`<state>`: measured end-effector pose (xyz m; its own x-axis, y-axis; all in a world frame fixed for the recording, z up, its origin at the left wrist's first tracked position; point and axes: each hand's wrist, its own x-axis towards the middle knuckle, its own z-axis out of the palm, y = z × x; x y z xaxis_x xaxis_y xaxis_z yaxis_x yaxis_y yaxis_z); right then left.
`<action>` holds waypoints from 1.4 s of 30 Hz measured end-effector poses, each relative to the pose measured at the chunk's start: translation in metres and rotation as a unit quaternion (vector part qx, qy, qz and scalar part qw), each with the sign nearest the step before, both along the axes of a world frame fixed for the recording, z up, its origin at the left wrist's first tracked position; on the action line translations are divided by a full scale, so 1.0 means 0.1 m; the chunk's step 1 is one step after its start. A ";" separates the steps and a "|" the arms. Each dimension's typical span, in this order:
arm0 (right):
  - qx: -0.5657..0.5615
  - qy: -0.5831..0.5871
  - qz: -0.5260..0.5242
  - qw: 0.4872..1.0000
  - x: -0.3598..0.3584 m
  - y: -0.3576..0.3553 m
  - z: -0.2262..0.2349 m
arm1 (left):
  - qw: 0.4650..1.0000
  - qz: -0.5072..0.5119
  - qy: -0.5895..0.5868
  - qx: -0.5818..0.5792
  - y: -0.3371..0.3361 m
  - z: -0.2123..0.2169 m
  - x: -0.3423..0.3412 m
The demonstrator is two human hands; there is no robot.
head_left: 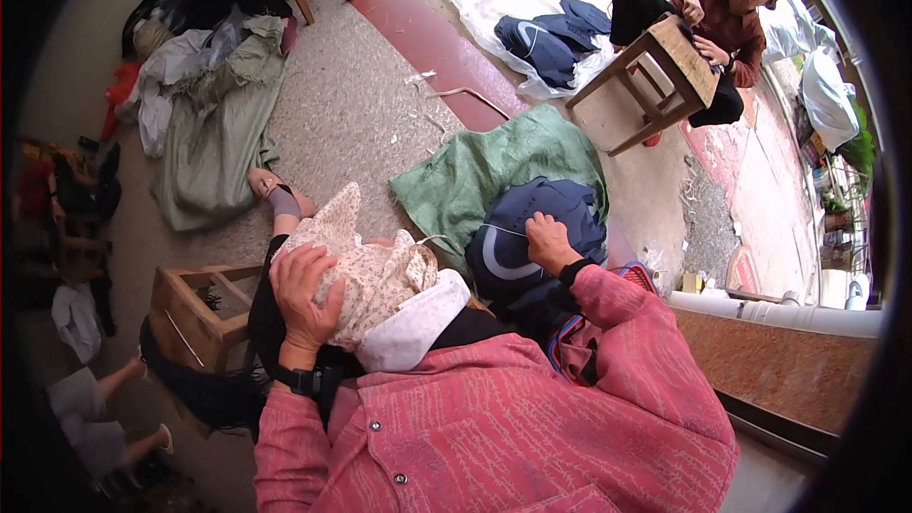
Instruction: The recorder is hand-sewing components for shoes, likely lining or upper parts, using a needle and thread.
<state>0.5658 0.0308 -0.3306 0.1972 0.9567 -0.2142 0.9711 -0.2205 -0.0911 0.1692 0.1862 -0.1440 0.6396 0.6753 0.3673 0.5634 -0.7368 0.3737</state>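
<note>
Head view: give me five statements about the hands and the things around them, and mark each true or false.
1. The left hand rests on the patterned cloth. True.
2. The right hand lies flat on the patterned cloth. False: it pinches a thin white thread at the navy bundle.
3. A green woven sack shows along the far side of the navy bundle. True.
4. The person's sleeves are plain blue. False: they are pink with a pale pattern.
5. A co-worker is at a wooden stool in the upper right. True.
</note>
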 end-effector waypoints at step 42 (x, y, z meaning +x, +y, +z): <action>0.162 0.101 -0.106 0.976 0.98 0.14 -0.15 | 1.000 -0.003 0.026 -0.016 0.07 0.04 0.13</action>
<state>0.6638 0.0445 -0.3454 0.3837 0.9227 0.0372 0.8616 -0.3432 -0.3739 0.1818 0.1934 -0.1400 0.6609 0.6825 0.3122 0.5788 -0.7283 0.3669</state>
